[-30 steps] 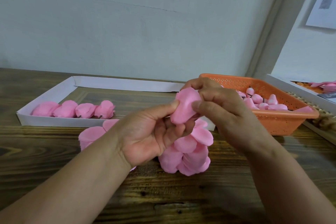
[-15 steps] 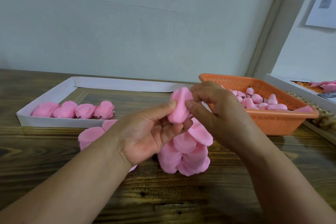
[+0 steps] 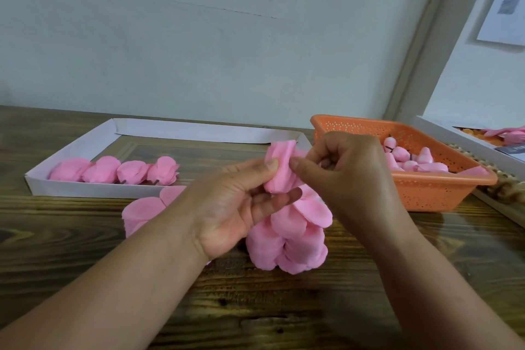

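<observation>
Pinched in left hand (image 3: 227, 210) grip (thumb on top): pink flower (image 3: 279, 170). Nipped at its right edge by right hand (image 3: 352, 176) grip. Held above loose petals (image 3: 287, 241) on counter (image 3: 71, 253).

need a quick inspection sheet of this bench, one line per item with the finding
surface: dark wooden table, grain and knots showing.
job's things: pink petal bundle held above a loose petal pile; four wrapped pink flowers in a row in the white tray.
clutter: petal stack left of the pile; orange basket holding pink buds; second white box at the right edge.
hands: left hand grips the bundle, thumb on top; right hand pinches its right side.
cables: nothing seen.
surroundings: pale wall behind; paper sheet on the wall at right.
</observation>
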A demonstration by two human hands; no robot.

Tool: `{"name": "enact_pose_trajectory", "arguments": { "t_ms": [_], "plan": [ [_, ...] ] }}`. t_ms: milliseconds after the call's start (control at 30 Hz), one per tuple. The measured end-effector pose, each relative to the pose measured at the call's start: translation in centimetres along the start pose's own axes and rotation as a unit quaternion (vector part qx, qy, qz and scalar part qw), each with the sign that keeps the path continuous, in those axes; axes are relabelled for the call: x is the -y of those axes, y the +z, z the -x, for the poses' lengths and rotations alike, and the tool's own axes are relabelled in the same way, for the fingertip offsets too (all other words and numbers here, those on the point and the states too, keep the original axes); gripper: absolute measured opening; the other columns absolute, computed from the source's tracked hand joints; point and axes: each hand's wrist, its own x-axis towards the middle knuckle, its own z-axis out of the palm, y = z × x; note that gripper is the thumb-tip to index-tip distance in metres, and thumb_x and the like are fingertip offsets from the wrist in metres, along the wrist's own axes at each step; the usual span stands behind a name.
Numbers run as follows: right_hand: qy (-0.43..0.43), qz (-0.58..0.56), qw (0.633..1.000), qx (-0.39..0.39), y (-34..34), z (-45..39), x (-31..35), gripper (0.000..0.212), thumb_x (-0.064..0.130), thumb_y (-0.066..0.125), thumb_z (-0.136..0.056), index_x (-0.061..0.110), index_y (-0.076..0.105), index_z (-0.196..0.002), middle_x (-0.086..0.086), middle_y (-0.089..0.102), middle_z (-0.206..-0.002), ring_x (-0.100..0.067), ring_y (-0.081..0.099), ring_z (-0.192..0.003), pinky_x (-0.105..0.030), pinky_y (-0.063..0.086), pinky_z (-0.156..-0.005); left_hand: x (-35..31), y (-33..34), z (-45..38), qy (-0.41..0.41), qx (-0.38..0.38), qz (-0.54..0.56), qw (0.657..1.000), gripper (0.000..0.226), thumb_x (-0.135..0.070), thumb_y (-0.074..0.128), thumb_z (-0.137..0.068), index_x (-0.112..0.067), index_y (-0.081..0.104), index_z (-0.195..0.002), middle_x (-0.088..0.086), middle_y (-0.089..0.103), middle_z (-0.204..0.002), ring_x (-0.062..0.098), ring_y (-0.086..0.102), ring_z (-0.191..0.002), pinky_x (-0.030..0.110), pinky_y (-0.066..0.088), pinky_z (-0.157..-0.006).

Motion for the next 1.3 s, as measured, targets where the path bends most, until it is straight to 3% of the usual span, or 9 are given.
{"name": "enact_pose_trajectory", "arguments": {
  "t_ms": [100,233,367,500,600,867,1033,1167,1300],
  "plan": [
    [-0.031,0.047,0.998,-0.028,0.4,0.2,0.0,0.023,0.006,0.072,-0.073,0.009,0.058,-0.055,0.012,0.043,-0.042,-0.005,0.046,-0.048,-0.013,0.034,-0.047,0.2,0.2,0.0,0.015,-0.013,-0.014,1.000,0.040,-0.012,0.060,-0.076,0.004,0.065,-0.113,0.021,0.069,-0.111,0.027,0.069,-0.098,0.029,0.059,-0.075],
    [-0.032,0.031,0.999,-0.025,0.6,0.2,-0.1,0.020,0.002,0.070,-0.074,0.011,0.061,-0.059,0.011,0.049,-0.046,-0.006,0.047,-0.050,-0.014,0.035,-0.047,0.2,0.3,0.0,0.023,-0.020,-0.012,0.999,0.040,-0.012,0.060,-0.075,0.002,0.066,-0.112,0.020,0.069,-0.110,0.026,0.069,-0.099,0.027,0.060,-0.072],
    [-0.004,-0.075,0.997,-0.016,0.6,0.3,0.3,0.022,-0.002,0.062,-0.076,0.015,0.063,-0.063,-0.003,0.062,-0.054,-0.008,0.056,-0.049,-0.023,0.047,-0.051,0.1,0.5,0.1,0.038,-0.019,-0.013,0.999,0.039,-0.013,0.061,-0.072,0.001,0.068,-0.107,0.017,0.072,-0.101,0.019,0.072,-0.083,0.024,0.059,-0.067],
    [0.053,-0.232,0.971,0.028,-0.2,-0.1,0.1,0.025,-0.008,0.051,-0.078,0.015,0.060,-0.085,-0.004,0.069,-0.060,-0.010,0.065,-0.057,-0.019,0.049,-0.057,0.0,0.3,0.1,0.035,-0.009,-0.009,0.999,0.035,-0.013,0.060,-0.074,0.001,0.068,-0.105,0.017,0.073,-0.102,0.020,0.072,-0.091,0.024,0.059,-0.068],
    [0.076,-0.288,0.952,0.072,-0.4,-0.3,-0.4,0.031,-0.017,0.051,-0.076,0.011,0.055,-0.088,-0.005,0.069,-0.065,-0.017,0.066,-0.062,-0.025,0.052,-0.063,-0.1,0.3,0.1,0.029,-0.005,0.000,1.000,0.035,-0.014,0.061,-0.071,-0.001,0.073,-0.102,0.015,0.073,-0.100,0.020,0.073,-0.085,0.023,0.059,-0.065],
    [0.072,-0.223,0.970,0.061,-0.1,-0.6,-1.4,0.023,0.003,0.077,-0.070,0.013,0.059,-0.079,-0.004,0.062,-0.068,-0.016,0.057,-0.063,-0.031,0.050,-0.059,-0.1,0.3,0.1,0.017,-0.017,0.011,1.000,0.026,-0.013,0.065,-0.067,0.000,0.076,-0.086,0.016,0.073,-0.086,0.022,0.072,-0.073,0.021,0.056,-0.053],
    [0.130,-0.211,0.959,0.140,-0.2,-0.9,-1.9,0.017,0.028,0.076,-0.069,0.015,0.065,-0.066,-0.002,0.060,-0.058,-0.009,0.050,-0.050,-0.024,0.041,-0.051,-0.1,0.2,0.1,0.023,-0.005,-0.011,1.000,0.030,-0.016,0.064,-0.068,-0.002,0.074,-0.091,0.015,0.073,-0.088,0.022,0.072,-0.074,0.023,0.058,-0.057],
    [0.113,-0.272,0.948,0.119,0.2,-0.6,-1.5,0.014,0.016,0.074,-0.071,0.016,0.064,-0.062,0.001,0.058,-0.053,-0.012,0.047,-0.047,-0.020,0.041,-0.048,0.0,0.1,0.1,0.033,0.001,-0.030,0.999,0.030,-0.017,0.062,-0.071,-0.004,0.075,-0.096,0.014,0.073,-0.092,0.023,0.072,-0.080,0.028,0.060,-0.071],
    [0.078,-0.226,0.967,0.082,0.8,0.0,-0.7,0.022,-0.004,0.062,-0.082,0.012,0.062,-0.066,0.005,0.057,-0.044,-0.004,0.047,-0.037,-0.015,0.039,-0.042,0.3,-0.1,-0.1,0.058,-0.035,-0.074,0.995,0.034,-0.019,0.062,-0.072,-0.010,0.072,-0.103,0.012,0.074,-0.096,0.023,0.071,-0.088,0.031,0.059,-0.076]
  ]
}}
